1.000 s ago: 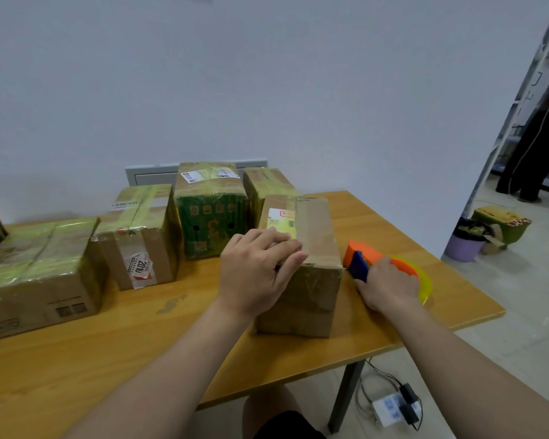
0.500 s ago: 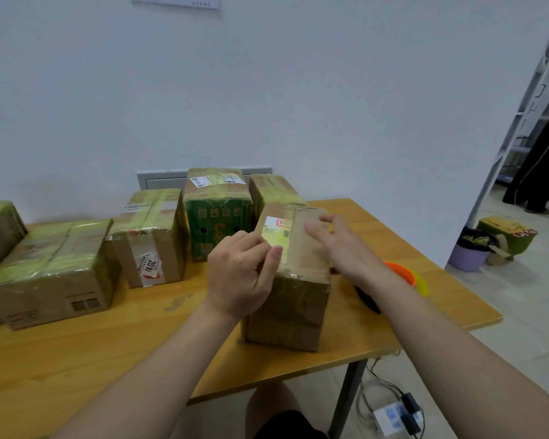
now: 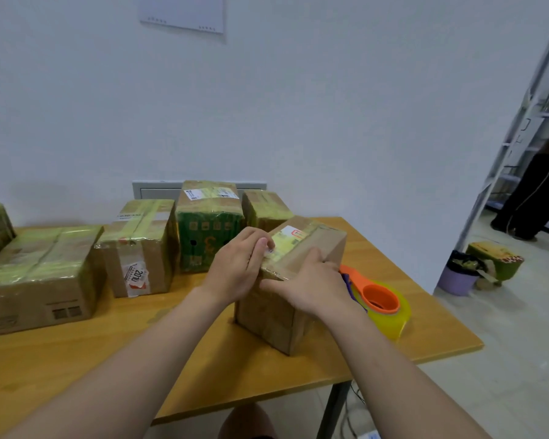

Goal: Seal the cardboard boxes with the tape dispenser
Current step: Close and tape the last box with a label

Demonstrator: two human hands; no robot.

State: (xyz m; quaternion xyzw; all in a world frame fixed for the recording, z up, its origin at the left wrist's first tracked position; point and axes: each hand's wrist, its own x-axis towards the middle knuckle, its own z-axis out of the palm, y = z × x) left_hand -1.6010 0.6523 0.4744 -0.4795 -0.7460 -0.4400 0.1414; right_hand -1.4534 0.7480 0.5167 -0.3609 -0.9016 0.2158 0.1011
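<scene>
We note box (image 3: pixel 273 321) on table (image 3: pixel 108 359), near right. Left hand (image 3: pixel 235 270) curled over its top-left edge, gripping it. Right hand (image 3: pixel 311 283) flat, fingers straight, pressing the top. Tape dispenser (image 3: pixel 381 302) lies just right of box.

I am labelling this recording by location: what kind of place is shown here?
Probably a parcel-packing room: taped, labelled cardboard boxes stand on a wooden table, a tape dispenser lies beside one, and metal shelves stand beyond the opening.
</scene>
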